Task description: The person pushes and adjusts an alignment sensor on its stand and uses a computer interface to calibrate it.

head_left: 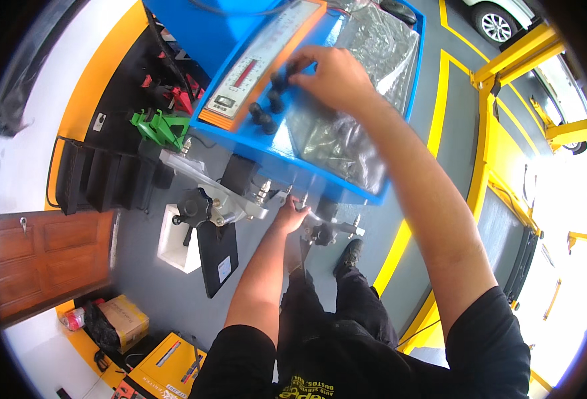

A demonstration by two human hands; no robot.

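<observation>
My right hand (337, 78) is over the blue machine top (277, 143), its fingers pinched round a small black knob-like part (295, 65). Just below stand several similar black parts (267, 120), slightly blurred. My left hand (291, 216) is lower, by the machine's front edge, its fingers closed about a silver metal bar (313, 218) with upright fittings. Part of its grip is hidden. Beside it, to the left, a second silver bracket (223, 193) carries metal fittings (263, 191) and a black star-shaped knob (195, 206).
A slanted control panel (240, 83) with a red display borders the tray's left side; clear plastic sheeting (347, 139) covers its right. A black flat plate (219, 259) hangs below the left bracket. Yellow lift posts (483, 146) stand right, a wooden door (47, 253) left.
</observation>
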